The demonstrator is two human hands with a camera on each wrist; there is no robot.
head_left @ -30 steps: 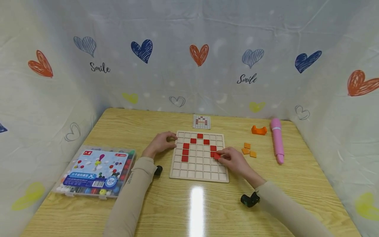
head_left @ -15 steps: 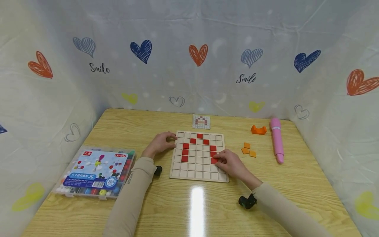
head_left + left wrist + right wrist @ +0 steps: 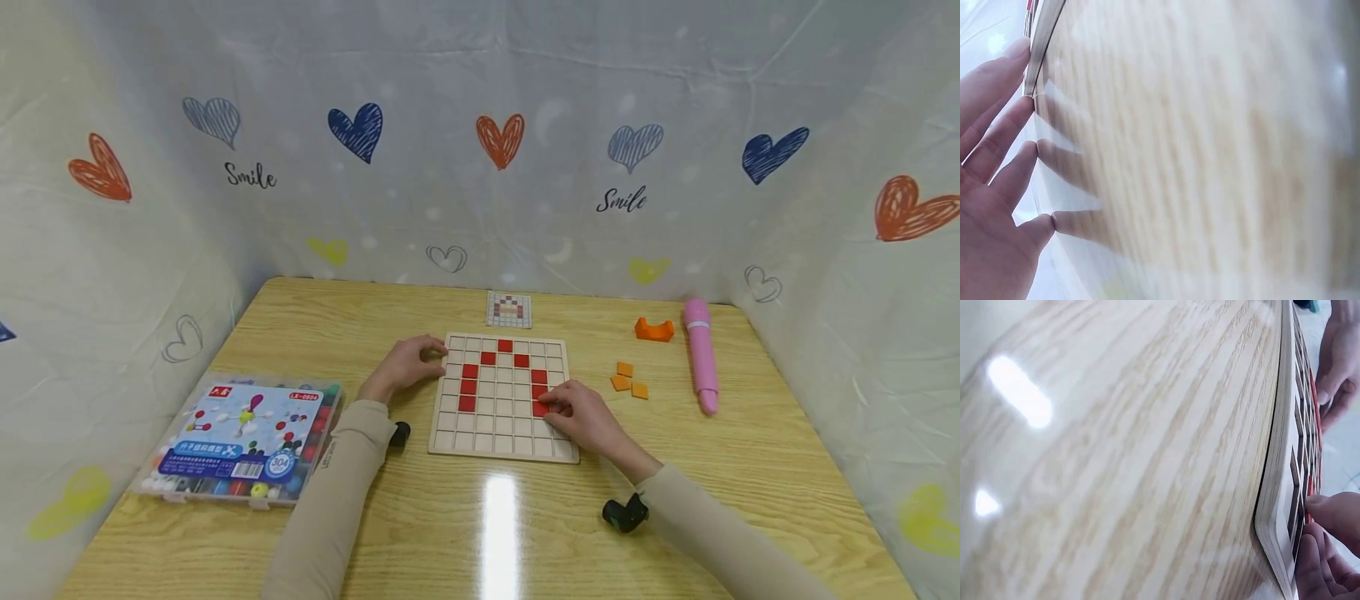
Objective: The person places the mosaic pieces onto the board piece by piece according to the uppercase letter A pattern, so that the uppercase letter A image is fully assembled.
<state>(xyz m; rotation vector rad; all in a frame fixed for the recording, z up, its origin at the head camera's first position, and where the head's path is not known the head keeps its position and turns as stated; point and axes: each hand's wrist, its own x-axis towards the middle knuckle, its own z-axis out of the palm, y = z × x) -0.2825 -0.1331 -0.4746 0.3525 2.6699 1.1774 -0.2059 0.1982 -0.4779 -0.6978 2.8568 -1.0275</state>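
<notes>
A pale wooden grid board (image 3: 505, 427) lies on the table, with red square tiles forming an arch in its cells. My right hand (image 3: 591, 418) has thumb and fingertips at the lowest red tile (image 3: 540, 409) of the arch's right column, partly covering it. In the right wrist view the thumb (image 3: 1334, 511) bears on that tile close to the board's surface. At the board's upper left edge is my left hand (image 3: 408, 365), fingers loosely extended. The left wrist view shows its fingertips (image 3: 1024, 105) along the board's side and down at the tabletop.
Behind the board lies a small pattern card (image 3: 509, 309). Orange tiles (image 3: 625, 368), an orange cradle-shaped holder (image 3: 655, 330) and a pink pen-shaped stick (image 3: 702, 358) lie to the right. A clear box of molecule model parts (image 3: 240, 433) stands at the left, beside the left forearm.
The right hand has lowered its red tile from a tilt over the board into the cell below the right column's other tiles. The left hand keeps its place.
</notes>
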